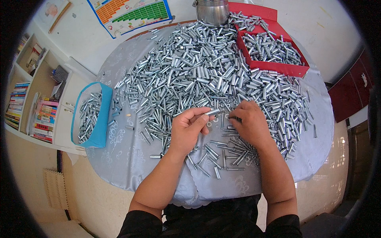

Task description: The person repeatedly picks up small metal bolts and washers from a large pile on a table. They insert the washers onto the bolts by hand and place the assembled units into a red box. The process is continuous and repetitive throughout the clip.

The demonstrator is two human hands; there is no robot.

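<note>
My left hand (189, 129) is raised a little above the table and pinches a short shiny metal sleeve (212, 112) between thumb and fingertips. My right hand (248, 122) rests palm down on the cloth, fingers curled onto small metal parts at its left side; what it grips is hidden. A large heap of silver metal sleeves and bolts (202, 71) covers the far half of the round table. Thin loose bolts (222, 156) lie scattered below both hands.
A pale blue patterned cloth (131, 158) covers the table. A blue box (104, 115) with sleeves sits at the left edge, a red tray (278, 66) full of them at the far right, and a steel pot (211, 11) behind. Bookshelves stand at left.
</note>
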